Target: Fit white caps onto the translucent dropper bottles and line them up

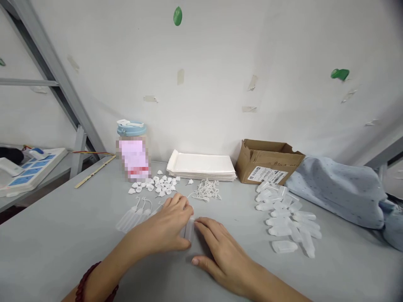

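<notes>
My left hand rests low over the table, thumb and fingers closed at the two ends of a translucent plastic tube. Just right of it, my right hand is open, its thumb apart and its fingertips close to the tube's upper end; I cannot tell if they touch. Left of my left hand lie several translucent tubes with looped cords, partly hidden by that hand. Small white caps are scattered beyond it, beside a pile of white cord loops. More translucent tubes lie loose at the right.
A stack of white trays stands against the wall, with an open cardboard box to its right. Light blue cloth lies at far right. A blue-lidded container and a thin strip are at left.
</notes>
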The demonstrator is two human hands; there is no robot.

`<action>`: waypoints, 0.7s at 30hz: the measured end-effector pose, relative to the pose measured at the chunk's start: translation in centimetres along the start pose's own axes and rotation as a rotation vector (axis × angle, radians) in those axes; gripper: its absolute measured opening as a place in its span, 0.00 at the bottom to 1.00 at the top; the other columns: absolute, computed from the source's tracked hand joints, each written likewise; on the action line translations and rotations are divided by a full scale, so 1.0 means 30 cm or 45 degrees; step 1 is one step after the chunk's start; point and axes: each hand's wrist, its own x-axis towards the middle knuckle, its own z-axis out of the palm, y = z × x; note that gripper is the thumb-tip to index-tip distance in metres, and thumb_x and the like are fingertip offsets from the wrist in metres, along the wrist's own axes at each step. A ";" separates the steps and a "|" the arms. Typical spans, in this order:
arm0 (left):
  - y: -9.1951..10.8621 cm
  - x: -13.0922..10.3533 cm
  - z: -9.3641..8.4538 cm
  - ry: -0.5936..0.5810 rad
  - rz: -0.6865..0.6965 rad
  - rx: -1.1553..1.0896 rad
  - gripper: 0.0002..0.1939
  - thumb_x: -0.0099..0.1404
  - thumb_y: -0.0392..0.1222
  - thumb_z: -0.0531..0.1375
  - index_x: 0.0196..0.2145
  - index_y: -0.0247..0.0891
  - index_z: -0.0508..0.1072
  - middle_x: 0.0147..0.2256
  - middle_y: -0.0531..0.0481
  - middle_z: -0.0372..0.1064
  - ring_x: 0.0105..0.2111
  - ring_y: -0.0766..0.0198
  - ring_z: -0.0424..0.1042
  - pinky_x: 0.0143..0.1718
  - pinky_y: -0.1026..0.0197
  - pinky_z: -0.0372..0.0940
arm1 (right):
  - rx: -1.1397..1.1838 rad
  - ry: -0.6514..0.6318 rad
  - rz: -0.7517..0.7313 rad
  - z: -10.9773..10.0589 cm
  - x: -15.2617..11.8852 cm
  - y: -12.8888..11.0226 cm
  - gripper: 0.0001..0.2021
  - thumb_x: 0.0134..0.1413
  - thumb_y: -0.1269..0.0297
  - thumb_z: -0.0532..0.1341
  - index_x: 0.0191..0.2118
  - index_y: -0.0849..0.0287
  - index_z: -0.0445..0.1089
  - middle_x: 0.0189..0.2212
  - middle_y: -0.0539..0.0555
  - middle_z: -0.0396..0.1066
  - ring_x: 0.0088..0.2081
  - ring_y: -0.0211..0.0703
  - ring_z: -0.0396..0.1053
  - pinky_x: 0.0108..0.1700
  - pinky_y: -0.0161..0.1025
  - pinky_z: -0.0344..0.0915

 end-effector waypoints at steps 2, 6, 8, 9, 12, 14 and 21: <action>-0.001 -0.006 -0.010 0.014 0.004 -0.040 0.18 0.50 0.37 0.57 0.42 0.36 0.67 0.41 0.45 0.58 0.46 0.53 0.55 0.48 0.52 0.57 | 0.018 0.006 0.038 -0.001 -0.003 -0.001 0.30 0.59 0.55 0.57 0.61 0.71 0.55 0.58 0.69 0.58 0.59 0.55 0.57 0.60 0.51 0.58; -0.008 -0.013 -0.017 0.038 -0.015 -0.041 0.18 0.53 0.39 0.57 0.44 0.38 0.66 0.42 0.46 0.58 0.46 0.53 0.55 0.49 0.51 0.56 | 0.044 0.009 0.065 0.001 -0.009 -0.005 0.31 0.60 0.55 0.56 0.62 0.71 0.52 0.59 0.69 0.56 0.60 0.55 0.56 0.60 0.51 0.58; -0.009 -0.011 -0.011 0.033 -0.023 -0.020 0.18 0.53 0.39 0.57 0.43 0.38 0.66 0.42 0.46 0.58 0.46 0.53 0.55 0.48 0.50 0.56 | 0.040 0.021 0.044 0.004 -0.009 -0.005 0.31 0.59 0.54 0.56 0.62 0.70 0.51 0.59 0.69 0.57 0.59 0.55 0.56 0.59 0.51 0.59; -0.008 -0.009 -0.007 0.030 -0.023 -0.011 0.18 0.52 0.39 0.57 0.43 0.38 0.66 0.42 0.46 0.58 0.45 0.52 0.55 0.48 0.50 0.56 | 0.037 0.029 0.030 0.005 -0.009 -0.005 0.31 0.59 0.54 0.56 0.62 0.69 0.51 0.59 0.68 0.58 0.59 0.55 0.56 0.59 0.52 0.59; -0.004 -0.005 0.004 0.015 -0.014 -0.002 0.17 0.51 0.38 0.58 0.41 0.37 0.67 0.41 0.45 0.59 0.45 0.52 0.55 0.47 0.51 0.57 | 0.033 0.034 -0.009 0.006 -0.005 -0.004 0.30 0.59 0.54 0.56 0.62 0.66 0.52 0.58 0.67 0.59 0.58 0.55 0.57 0.58 0.52 0.59; -0.001 -0.005 0.007 0.000 -0.006 0.002 0.15 0.50 0.38 0.58 0.38 0.37 0.67 0.41 0.45 0.59 0.45 0.52 0.55 0.46 0.51 0.57 | 0.032 0.026 -0.021 0.004 -0.002 -0.004 0.30 0.58 0.54 0.57 0.61 0.66 0.53 0.57 0.66 0.59 0.58 0.55 0.57 0.58 0.52 0.59; -0.001 -0.004 0.008 -0.009 0.001 0.007 0.15 0.49 0.36 0.57 0.38 0.37 0.68 0.40 0.45 0.59 0.44 0.52 0.56 0.45 0.52 0.57 | 0.018 0.012 -0.055 -0.001 0.000 -0.006 0.30 0.58 0.52 0.57 0.60 0.69 0.55 0.57 0.66 0.60 0.59 0.54 0.56 0.59 0.51 0.58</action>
